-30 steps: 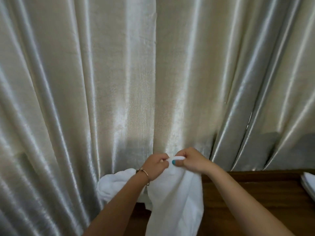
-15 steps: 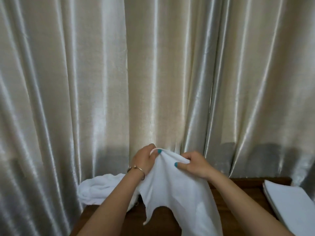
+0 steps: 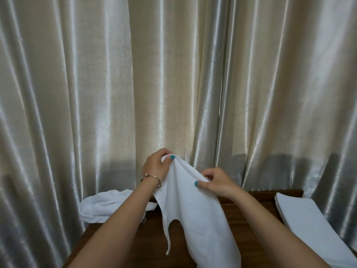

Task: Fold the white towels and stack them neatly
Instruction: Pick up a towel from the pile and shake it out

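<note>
- A big shiny curtain (image 3: pixel 116 84) hangs in folds at the back and fills most of the view.
- A dark brown wooden surface (image 3: pixel 249 225) sits low down, in front of the curtain.
- A white towel (image 3: pixel 195 206) hangs in the air over the surface, held up at its top edge. Its loose end drops down past the bottom of the view.
- A stack of folded white towels (image 3: pixel 309 227) lies flat at the right end of the surface.
- A messy pile of white towels (image 3: pixel 104 206) lies at the left end, against the curtain.
- The left hand (image 3: pixel 156 167) pinches the top corner of the hanging towel, up high.
- The right hand (image 3: pixel 216 180) pinches the same edge, a bit lower and near the left hand.
- A thin bracelet (image 3: pixel 152 177) goes round the left wrist.
</note>
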